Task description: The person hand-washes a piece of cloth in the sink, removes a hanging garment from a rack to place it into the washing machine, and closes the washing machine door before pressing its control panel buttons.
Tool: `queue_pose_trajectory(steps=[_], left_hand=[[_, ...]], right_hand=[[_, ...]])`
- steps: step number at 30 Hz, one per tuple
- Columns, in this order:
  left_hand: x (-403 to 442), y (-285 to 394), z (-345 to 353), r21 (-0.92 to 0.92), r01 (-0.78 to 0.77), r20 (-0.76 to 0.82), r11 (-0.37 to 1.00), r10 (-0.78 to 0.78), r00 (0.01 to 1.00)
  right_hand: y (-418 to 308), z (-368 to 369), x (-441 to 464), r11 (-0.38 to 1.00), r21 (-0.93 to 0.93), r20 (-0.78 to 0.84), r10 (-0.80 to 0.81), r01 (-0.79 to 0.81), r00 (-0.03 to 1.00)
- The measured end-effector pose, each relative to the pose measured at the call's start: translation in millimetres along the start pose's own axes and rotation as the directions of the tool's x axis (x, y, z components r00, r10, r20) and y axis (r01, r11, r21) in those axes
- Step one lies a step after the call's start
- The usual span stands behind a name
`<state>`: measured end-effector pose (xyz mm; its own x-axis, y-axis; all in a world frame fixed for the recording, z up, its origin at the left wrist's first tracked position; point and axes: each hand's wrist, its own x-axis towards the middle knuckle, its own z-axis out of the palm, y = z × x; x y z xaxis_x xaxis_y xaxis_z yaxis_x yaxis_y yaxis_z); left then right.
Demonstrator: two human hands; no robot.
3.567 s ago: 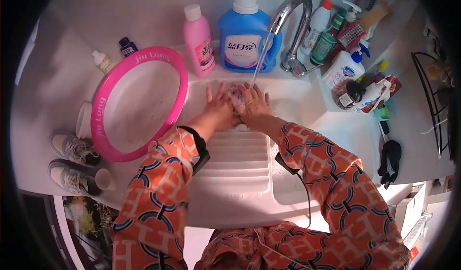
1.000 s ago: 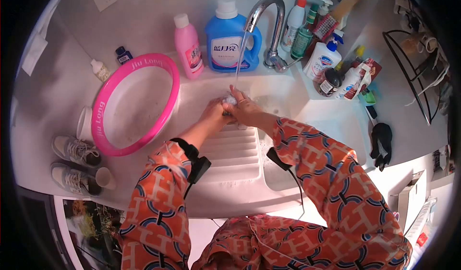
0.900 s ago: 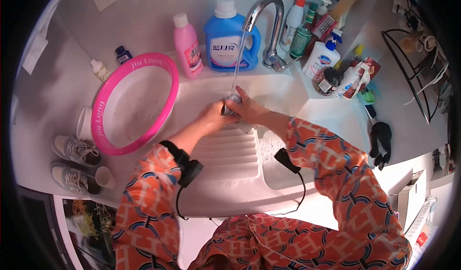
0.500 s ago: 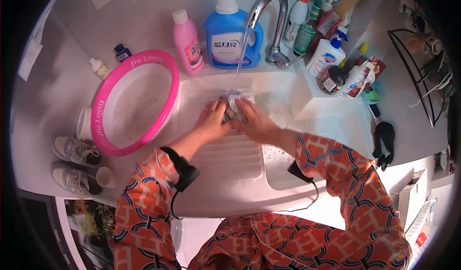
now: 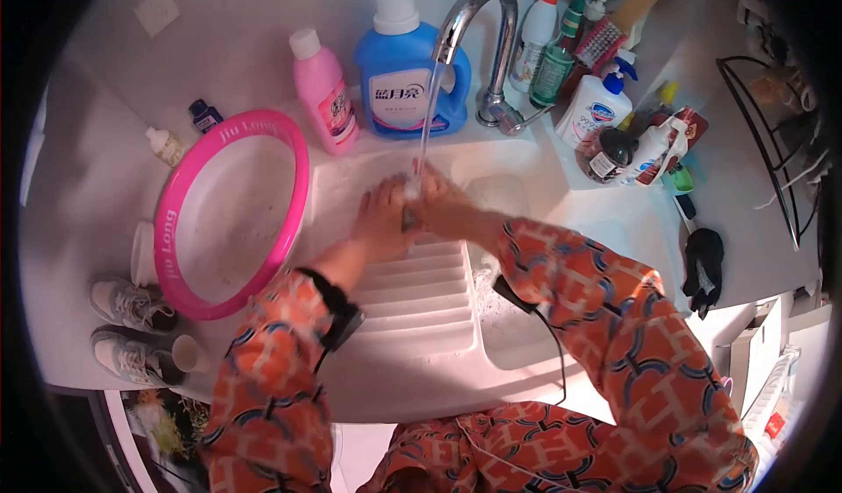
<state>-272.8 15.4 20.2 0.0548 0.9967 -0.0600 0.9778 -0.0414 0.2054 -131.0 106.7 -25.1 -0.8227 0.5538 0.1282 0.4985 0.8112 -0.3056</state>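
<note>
Head view: loose orange sleeves (image 5: pixel 605 317), soft cloth printed with pale letters and dark rings, fill the near edge, a black strap (image 5: pixel 326 293) circling the left wrist. Beyond them lies the washboard (image 5: pixel 412 300), smooth, white and moulded in parallel ridges. Both forearms slant inward over it, the left hand (image 5: pixel 381 217) back uppermost with fingers pointing away, the right hand (image 5: pixel 447 205) angled across to meet it. Together they clasp a small greyish bundle (image 5: pixel 409 217), soft-looking and wet; blur hides each finger's grip. It sits between the palms above the far ridges; its visible sliver runs away from the body, but its full long axis cannot be told. A clear stream (image 5: pixel 427 116) falls onto it from the curved chrome tap (image 5: pixel 506 37), with a rounded blue plastic jug (image 5: pixel 399 98) behind.
</note>
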Motion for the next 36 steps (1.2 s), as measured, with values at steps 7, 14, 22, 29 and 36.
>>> queue_pose_trajectory(steps=[7, 14, 22, 29, 36], left_hand=[[-35, 8, 10, 0.065, -0.159, 0.053, 0.985, 0.156, 0.986], [-5, 4, 15, -0.212, -0.012, -0.220, 0.977, -0.036, 0.975], [-33, 6, 8, -0.058, -0.117, 0.029, 0.991, 0.119, 0.992], [-27, 3, 2, -0.046, -0.139, 0.094, 0.989, 0.143, 0.985], [-9, 2, -10, 0.144, -0.043, 0.209, 0.989, 0.012, 0.978]], right_hand=[[-31, -32, -41, 0.995, 0.052, 0.094, -0.092, 0.088, 0.991], [-30, -34, -9, 0.969, 0.206, -0.096, 0.159, -0.137, 0.983], [-35, -41, -28, 0.995, -0.016, 0.187, -0.098, 0.103, 0.978], [-43, -46, -30, 0.997, -0.036, 0.211, -0.062, 0.071, 0.975], [-28, -51, -6, 0.993, -0.097, 0.270, -0.045, 0.073, 0.962]])
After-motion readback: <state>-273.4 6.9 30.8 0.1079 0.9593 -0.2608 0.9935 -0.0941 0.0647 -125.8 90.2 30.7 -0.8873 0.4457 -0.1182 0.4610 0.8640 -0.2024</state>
